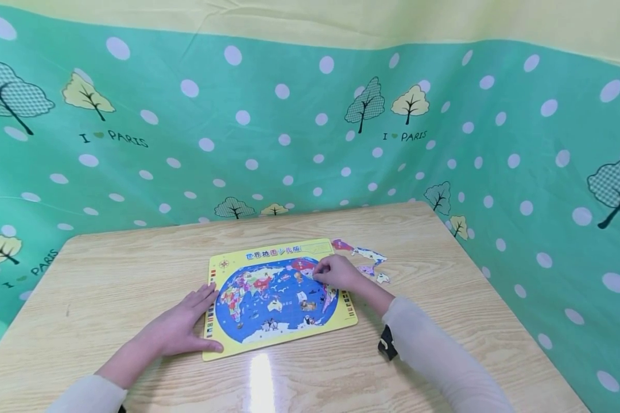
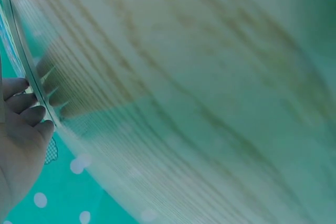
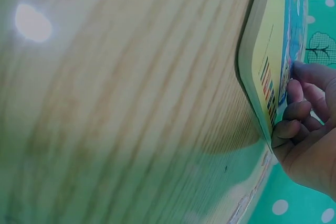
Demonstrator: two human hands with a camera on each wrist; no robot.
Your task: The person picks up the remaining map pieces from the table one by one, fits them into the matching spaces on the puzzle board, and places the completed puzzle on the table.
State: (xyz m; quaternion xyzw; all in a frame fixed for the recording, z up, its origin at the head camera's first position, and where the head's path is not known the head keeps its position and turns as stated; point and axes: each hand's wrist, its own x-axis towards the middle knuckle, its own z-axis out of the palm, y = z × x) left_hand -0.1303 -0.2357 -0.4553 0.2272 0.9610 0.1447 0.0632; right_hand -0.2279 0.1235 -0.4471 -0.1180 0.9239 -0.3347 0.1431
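Note:
A world map puzzle board with a yellow border and a blue oval map lies on the table. My left hand rests at its left edge, fingers extended over the border and thumb spread near the lower left corner. Over the map's upper right part, my right hand has its fingers curled, with thumb and index fingertips together at the map surface. They pinch a small puzzle piece, mostly hidden by the fingers. In the right wrist view, the curled fingers sit beside the board's flag-printed border.
Several loose puzzle pieces lie on the table past the board's right edge, among them a red-pink piece, a white and blue piece and a small white piece. A green dotted curtain hangs behind the wooden table and along its right side.

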